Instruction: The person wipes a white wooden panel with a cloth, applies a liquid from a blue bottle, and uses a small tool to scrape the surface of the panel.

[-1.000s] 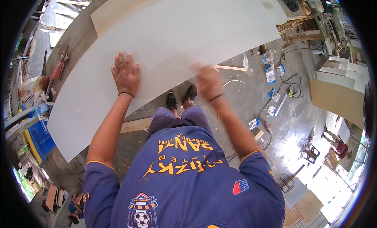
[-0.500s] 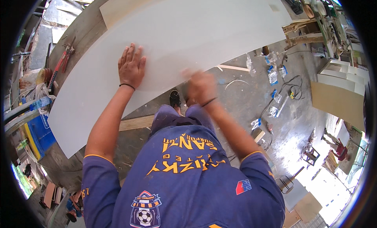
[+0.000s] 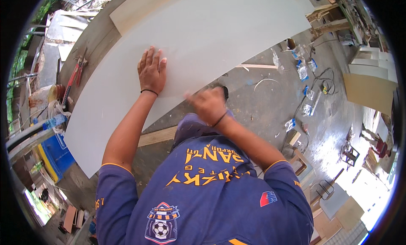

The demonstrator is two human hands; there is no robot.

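Observation:
A large white sheet [image 3: 198, 46] lies in front of me, its long near edge slanting up to the right. My left hand [image 3: 152, 72] rests flat on it, fingers stretched out, a dark band at the wrist. Over the near edge is my right hand [image 3: 208, 104], blurred by motion. Its fingers are curled in, with one fingertip reaching toward the edge. Whatever it may be gripping is hidden by the fingers and the blur.
Red-handled cutters [image 3: 76, 72] and a tape roll [image 3: 56, 93] lie left of the sheet. A wooden strip [image 3: 158, 136] runs beneath it. Clear plastic packets [image 3: 303, 72] and a dark cable [image 3: 325, 78] are on the floor to the right, near pale boxes [image 3: 368, 91].
My right hand has slid left along the sheet's near edge. The left hand stays flat in about the same place on the sheet. The whole view has shifted slightly.

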